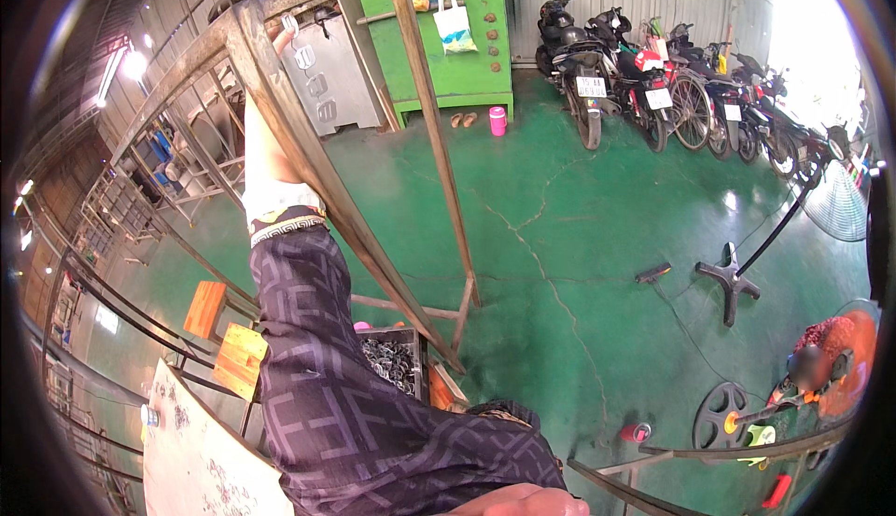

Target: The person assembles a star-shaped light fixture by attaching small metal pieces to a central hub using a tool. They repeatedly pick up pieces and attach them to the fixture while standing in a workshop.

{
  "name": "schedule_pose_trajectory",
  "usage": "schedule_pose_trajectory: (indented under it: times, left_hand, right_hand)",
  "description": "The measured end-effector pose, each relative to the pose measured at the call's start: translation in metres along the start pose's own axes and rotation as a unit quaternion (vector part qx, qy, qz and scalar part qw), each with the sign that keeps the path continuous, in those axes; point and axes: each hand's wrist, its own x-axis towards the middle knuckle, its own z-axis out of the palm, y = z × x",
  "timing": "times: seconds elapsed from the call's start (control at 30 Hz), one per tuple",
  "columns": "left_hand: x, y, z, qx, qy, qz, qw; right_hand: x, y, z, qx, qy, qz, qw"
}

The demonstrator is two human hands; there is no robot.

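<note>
My left arm, in a dark patterned sleeve [322, 329], reaches far forward beside a worn metal frame [327, 175]. Beyond the sleeve's trimmed cuff the forearm looks pale and overexposed. My left hand [281, 40] is up near the frame's top corner, partly hidden behind its post. A small whitish piece shows at the fingertips, which look closed on it; its kind is unclear. At the lower edge lies bare skin, apparently my right hand [532, 502], with its fingers cut off from view. Below the sleeve stands a dark bin [417, 348] of small dark pieces.
Two wooden stools [241, 359] and a pale tabletop [210, 451] with scattered small pieces lie at left. A green machine [448, 59] and parked motorbikes [579, 68] line the back wall. A standing fan [728, 278], floor cables and another person [810, 367] are at right.
</note>
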Motion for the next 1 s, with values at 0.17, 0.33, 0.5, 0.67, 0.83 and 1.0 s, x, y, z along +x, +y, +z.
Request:
schedule_pose_trajectory:
  times: [0.17, 0.33, 0.5, 0.67, 0.83, 1.0]
  left_hand:
    - [-0.010, 0.049, 0.015, 0.052, -0.033, -0.001, 0.998]
    - [0.020, 0.036, 0.000, 0.160, 0.055, 0.025, 0.985]
    - [0.024, 0.018, 0.000, 0.205, 0.098, 0.037, 0.973]
    - [0.044, -0.006, 0.020, 0.092, 0.084, 0.049, 0.991]
    - [0.038, -0.026, -0.014, 0.173, 0.049, 0.086, 0.980]
    - [0.007, -0.037, -0.037, 0.249, 0.064, 0.094, 0.962]
  right_hand:
    - [-0.002, -0.003, -0.001, 0.008, 0.010, 0.015, 1.000]
    - [-0.004, -0.003, 0.001, 0.025, 0.003, 0.042, 0.999]
    - [-0.004, -0.005, -0.006, 0.038, 0.009, 0.051, 0.998]
    - [0.010, -0.001, -0.034, 0.018, 0.066, 0.046, 0.997]
    - [0.036, 0.008, -0.109, -0.097, 0.210, -0.025, 0.973]
    - [0.061, 0.002, -0.208, -0.202, 0.328, -0.072, 0.920]
